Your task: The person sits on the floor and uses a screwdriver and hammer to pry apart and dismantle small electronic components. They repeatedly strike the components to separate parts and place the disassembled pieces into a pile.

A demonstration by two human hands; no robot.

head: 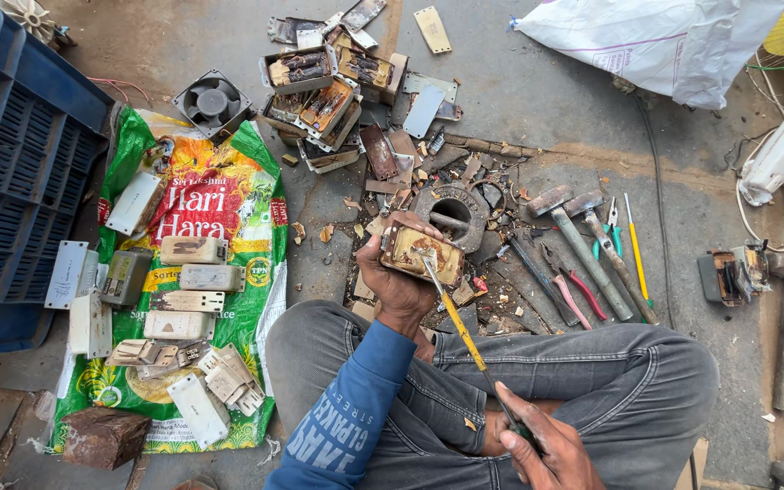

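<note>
Nearest the lens, the right hand point(546, 446) is closed around the dark handle of a yellow-shafted screwdriver point(463, 328), low over the person's grey-trousered lap. Its tip touches the rusty metal box point(424, 255), which serves as landmark for the rest. Far to the left of that box stands a blue plastic crate point(20, 172). Between crate and box lies a green printed sack point(229, 209) spread on the floor, carrying rows of pale, worn metal casings point(188, 299). A small square fan point(213, 102) sits up and left of the box, at the sack's top corner. The left hand point(398, 284), in a blue sleeve, grips the box from its left side and underneath, fingers curled over its top edge, tilting it above a patch of scrap. Just behind the box lies a round grey metal ring point(452, 211). To its right lie two hammers point(583, 243), then red-handled pliers point(572, 292). Up and right rests a white sack point(655, 41).
</note>
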